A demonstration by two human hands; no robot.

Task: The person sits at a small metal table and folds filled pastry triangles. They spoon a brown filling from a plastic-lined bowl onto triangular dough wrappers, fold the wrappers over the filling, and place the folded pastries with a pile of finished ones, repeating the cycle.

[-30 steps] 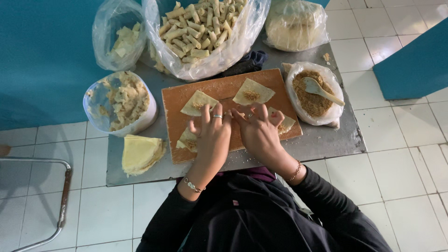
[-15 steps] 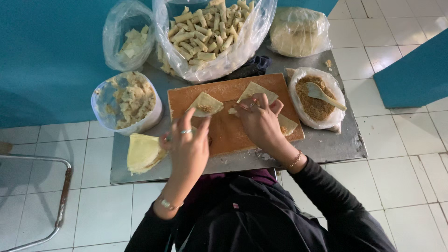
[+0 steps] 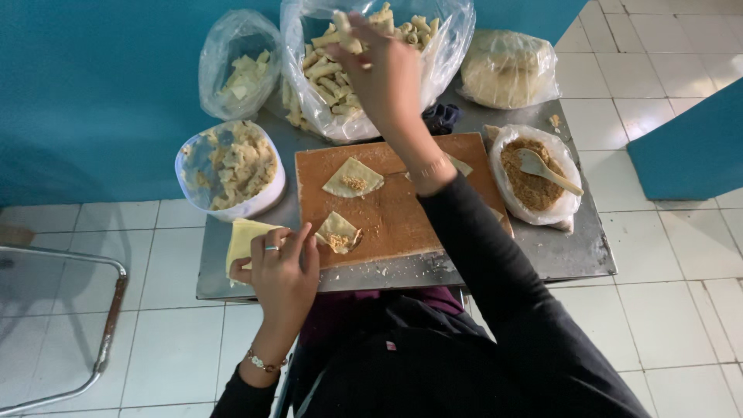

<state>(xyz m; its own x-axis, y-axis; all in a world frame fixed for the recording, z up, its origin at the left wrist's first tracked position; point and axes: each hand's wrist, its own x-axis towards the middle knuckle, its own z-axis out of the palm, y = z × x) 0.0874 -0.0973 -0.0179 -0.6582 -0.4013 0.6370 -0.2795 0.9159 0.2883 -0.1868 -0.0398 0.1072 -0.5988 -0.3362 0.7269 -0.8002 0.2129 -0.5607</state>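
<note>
Pinching a finished roll (image 3: 343, 23) between the fingertips of my right hand (image 3: 383, 73), I hold it over the big clear bag of rolls (image 3: 364, 54) at the far side of the table; the fingers are closed around the roll's lower end, the rest of it sticking up past them. My left hand (image 3: 282, 271) is down at the near left edge of the wooden board (image 3: 395, 209), fingers loosely curled and holding nothing that I can see, the tips touching the stack of pale wrappers (image 3: 244, 236) just beside the board. Right next to those fingers lies a wrapper with filling (image 3: 338, 232), partly folded, and a little farther up the board a second filled wrapper (image 3: 352, 178) lies open. Beyond my right forearm sits the bowl of brown filling (image 3: 534, 178) with a wooden spoon (image 3: 546, 169) in it. By my reckoning the work is well along but not over: the bag holds many rolls, yet two pieces on the board wait to be rolled and wrappers remain.
</note>
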